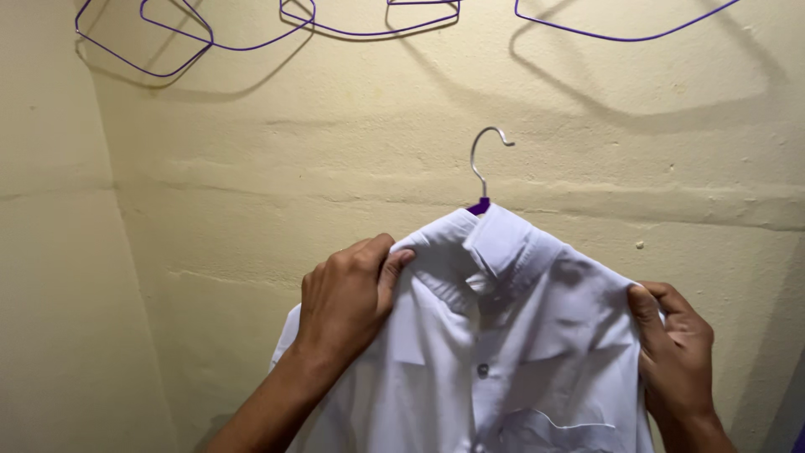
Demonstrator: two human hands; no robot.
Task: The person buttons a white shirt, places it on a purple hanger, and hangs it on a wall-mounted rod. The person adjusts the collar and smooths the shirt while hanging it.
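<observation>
There is just one camera, worn on the person's head. It faces straight ahead at a yellow wall (251, 193), not far off. The white shirt (503, 335) on its hanger (482, 168) sits close, low in the middle. Purple wire hangers (193, 33) show along the top edge.

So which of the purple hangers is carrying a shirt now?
The hanger with the silver hook, between both hands, carries the white shirt. The other purple hangers hang bare along the top of the wall.

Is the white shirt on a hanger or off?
On. The hanger hook rises from the white shirt collar; left hand and right hand grip its shoulders.
</observation>
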